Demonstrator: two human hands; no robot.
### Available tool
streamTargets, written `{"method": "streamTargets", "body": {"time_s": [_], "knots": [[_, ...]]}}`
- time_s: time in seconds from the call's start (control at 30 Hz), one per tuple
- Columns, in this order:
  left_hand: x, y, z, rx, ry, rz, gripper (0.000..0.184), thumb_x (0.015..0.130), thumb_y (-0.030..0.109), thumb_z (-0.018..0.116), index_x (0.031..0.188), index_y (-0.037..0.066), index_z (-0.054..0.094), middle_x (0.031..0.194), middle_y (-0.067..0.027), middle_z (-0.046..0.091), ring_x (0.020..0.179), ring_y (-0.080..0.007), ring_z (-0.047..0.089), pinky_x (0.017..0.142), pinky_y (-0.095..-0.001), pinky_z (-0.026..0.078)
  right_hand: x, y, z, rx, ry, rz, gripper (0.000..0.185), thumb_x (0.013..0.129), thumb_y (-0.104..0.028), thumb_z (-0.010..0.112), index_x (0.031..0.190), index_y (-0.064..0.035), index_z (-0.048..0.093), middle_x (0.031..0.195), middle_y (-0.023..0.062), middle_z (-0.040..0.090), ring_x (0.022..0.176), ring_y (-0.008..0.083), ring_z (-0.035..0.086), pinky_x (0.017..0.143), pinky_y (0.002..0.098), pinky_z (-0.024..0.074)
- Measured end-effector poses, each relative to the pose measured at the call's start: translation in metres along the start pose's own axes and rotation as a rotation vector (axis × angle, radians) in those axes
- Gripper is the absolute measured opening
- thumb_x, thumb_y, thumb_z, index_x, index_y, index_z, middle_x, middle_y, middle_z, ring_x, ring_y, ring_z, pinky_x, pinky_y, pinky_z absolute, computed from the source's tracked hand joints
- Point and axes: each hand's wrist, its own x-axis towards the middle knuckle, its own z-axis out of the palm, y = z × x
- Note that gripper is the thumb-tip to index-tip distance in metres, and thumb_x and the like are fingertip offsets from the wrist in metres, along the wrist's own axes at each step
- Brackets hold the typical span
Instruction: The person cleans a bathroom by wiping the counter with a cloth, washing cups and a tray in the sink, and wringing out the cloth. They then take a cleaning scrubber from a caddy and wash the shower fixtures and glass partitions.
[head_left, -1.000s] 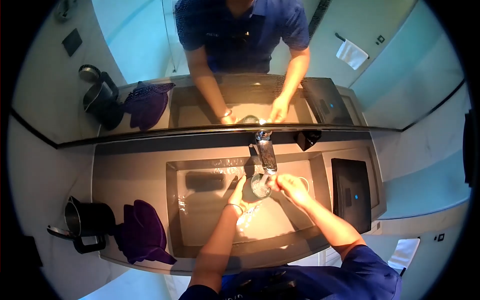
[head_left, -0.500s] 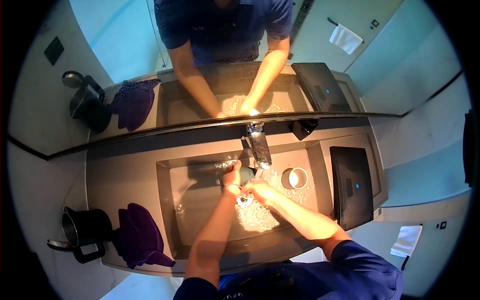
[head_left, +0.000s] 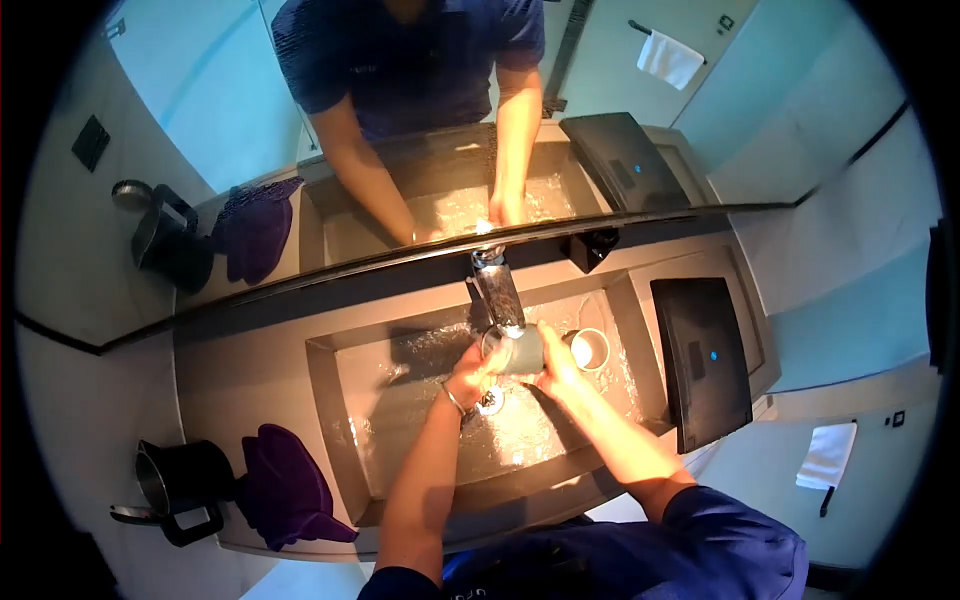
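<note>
Under the chrome faucet (head_left: 498, 295), a grey-green cup (head_left: 522, 354) lies tilted on its side between both hands, its mouth toward the left. My left hand (head_left: 472, 376) is closed on the cup's mouth end, with a bracelet at the wrist. My right hand (head_left: 557, 368) grips the other end, its fingers wrapped round the base. A second, pale cup (head_left: 589, 350) stands in the sink (head_left: 325, 400) just right of my right hand. Water splashes over the sink floor around the drain (head_left: 490, 401).
On the counter's left lie a purple cloth (head_left: 285, 485) and a black kettle (head_left: 190, 475) with its lid open. A black box (head_left: 702, 365) is at the right, a small dark block (head_left: 592, 248) behind the faucet. A mirror (head_left: 420, 90) spans the back wall.
The grey-green cup has turned, its mouth now to the left under the faucet. My right hand has moved from beside my left hand to the cup's base. The camera view has shifted.
</note>
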Motion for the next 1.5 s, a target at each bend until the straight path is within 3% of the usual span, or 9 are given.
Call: {"method": "streamTargets", "body": {"time_s": [0.2, 0.33, 0.4, 0.47, 0.57, 0.67, 0.93, 1.23, 1.5], "knots": [[0.050, -0.086, -0.053, -0.100, 0.099, 0.101, 0.039, 0.081, 0.033, 0.058, 0.106, 0.004, 0.051, 0.094, -0.0041, 0.058, 0.076, -0.0143, 0.055, 0.067, -0.0293, 0.047, -0.002, -0.002, 0.006, -0.162, 0.036, 0.099, 0.038, 0.086, -0.039, 0.042, 0.103, -0.0064, 0.050, 0.090, 0.0128, 0.057, 0.076, 0.0248, 0.059, 0.061, 0.0419, 0.0514], [0.010, -0.048, -0.032, -0.633, -0.132, -0.226, 0.052, 0.075, 0.055, 0.051, 0.101, 0.010, 0.055, 0.096, -0.0062, 0.060, 0.082, -0.0209, 0.058, 0.064, -0.0319, 0.050, -0.012, 0.004, 0.009, -1.062, -0.104, -0.648, 0.036, 0.083, -0.032, 0.046, 0.072, -0.0014, 0.060, 0.059, 0.0058, 0.055, 0.054, 0.0148, 0.054, 0.048, 0.0288, 0.0413], [0.009, -0.042, -0.034, 0.150, -0.348, 0.476, 0.054, 0.075, 0.055, 0.049, 0.106, 0.011, 0.051, 0.103, -0.0055, 0.057, 0.088, -0.0244, 0.057, 0.067, -0.0334, 0.049, -0.019, -0.003, 0.019, -1.175, -0.268, -0.802, 0.033, 0.080, -0.030, 0.053, 0.070, 0.0001, 0.061, 0.057, 0.0141, 0.056, 0.052, 0.0156, 0.057, 0.049, 0.0300, 0.0431], [0.031, -0.057, -0.038, -0.261, -0.097, -0.011, 0.053, 0.074, 0.047, 0.055, 0.110, 0.009, 0.047, 0.106, -0.0097, 0.055, 0.087, -0.0282, 0.056, 0.068, -0.0331, 0.049, -0.004, -0.005, 0.024, -0.894, -0.034, -0.460, 0.031, 0.078, -0.028, 0.056, 0.070, 0.0020, 0.060, 0.062, 0.0095, 0.059, 0.053, 0.0144, 0.056, 0.046, 0.0273, 0.0430], [0.006, -0.024, -0.005, 1.092, 0.317, 0.413, 0.060, 0.060, 0.023, 0.074, 0.109, 0.005, 0.043, 0.103, -0.0152, 0.050, 0.091, -0.0274, 0.052, 0.076, -0.0329, 0.044, 0.018, -0.015, 0.023, -0.412, 0.070, 0.015, 0.024, 0.079, -0.022, 0.054, 0.080, 0.0008, 0.059, 0.073, 0.0076, 0.060, 0.059, 0.0129, 0.055, 0.051, 0.0249, 0.0429], [0.008, -0.046, -0.022, 0.869, 0.234, 0.659, 0.065, 0.057, 0.022, 0.074, 0.110, 0.005, 0.042, 0.108, -0.0149, 0.046, 0.095, -0.0275, 0.048, 0.082, -0.0343, 0.041, 0.025, -0.005, 0.015, -0.543, -0.104, -0.166, 0.023, 0.080, -0.021, 0.052, 0.082, 0.0019, 0.059, 0.072, 0.0068, 0.060, 0.058, 0.0129, 0.055, 0.053, 0.0246, 0.0434], [0.020, -0.038, -0.055, -0.522, -0.171, -0.577, 0.031, 0.075, 0.048, 0.047, 0.081, 0.018, 0.056, 0.071, 0.0034, 0.057, 0.052, -0.0092, 0.051, 0.031, -0.0174, 0.027, -0.016, -0.040, 0.011, -1.998, -0.903, -1.433, 0.037, 0.079, -0.036, 0.052, 0.081, 0.0013, 0.057, 0.087, 0.0169, 0.057, 0.090, 0.0291, 0.053, 0.092, 0.0456, 0.0311], [0.007, -0.038, -0.051, -0.142, 0.098, -0.289, 0.034, 0.076, 0.041, 0.052, 0.099, 0.016, 0.052, 0.082, -0.0008, 0.057, 0.059, -0.0158, 0.054, 0.035, -0.0214, 0.038, -0.022, 0.017, 0.006, -1.277, -0.572, -0.127, 0.053, 0.090, -0.045, 0.029, 0.114, -0.0001, 0.046, 0.114, 0.0180, 0.049, 0.106, 0.0276, 0.048, 0.087, 0.0367, 0.0395], [-0.069, 0.049, -0.033, 1.213, 0.261, 0.468, 0.064, 0.058, 0.020, 0.069, 0.113, 0.004, 0.040, 0.105, -0.0175, 0.044, 0.098, -0.0344, 0.045, 0.085, -0.0377, 0.040, -0.024, 0.030, -0.029, -0.734, -0.320, -0.369, 0.035, 0.090, -0.032, 0.042, 0.099, -0.0015, 0.056, 0.100, 0.0114, 0.056, 0.084, 0.0178, 0.056, 0.078, 0.0292, 0.0420]]}}
